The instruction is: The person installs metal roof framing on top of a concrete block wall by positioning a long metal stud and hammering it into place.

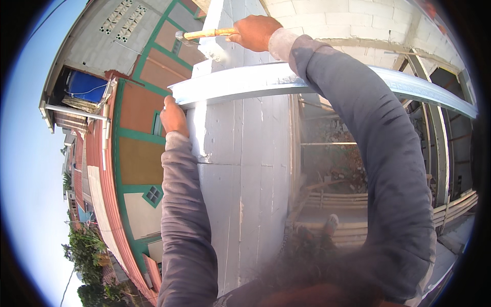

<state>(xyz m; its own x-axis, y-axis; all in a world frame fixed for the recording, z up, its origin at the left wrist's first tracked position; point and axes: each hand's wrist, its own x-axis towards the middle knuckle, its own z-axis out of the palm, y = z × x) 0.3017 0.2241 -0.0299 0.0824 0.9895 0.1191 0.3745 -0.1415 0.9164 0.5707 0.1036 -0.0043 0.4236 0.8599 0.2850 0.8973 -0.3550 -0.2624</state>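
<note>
My right hand (pixel 257 33) is closed round the yellowish handle of a hammer (pixel 209 33). Its metal head points left, out past the edge of a grey block wall (pixel 243 148). A long silvery metal channel (pixel 245 82) lies across the top of that wall, its far length running right over the building's interior. At the channel's left end my left hand (pixel 174 116) grips it, with the thumb side up against the metal. The right forearm crosses above the channel and hides part of it. The hammer head is apart from the channel.
Bamboo poles (pixel 337 199) form a platform below right, with a shoe (pixel 332 222) on it. Deep open space with rubble lies under the channel. A pale block wall (pixel 358 20) rises at the far right. Left of the wall is a drop beside a green-trimmed building (pixel 140 158).
</note>
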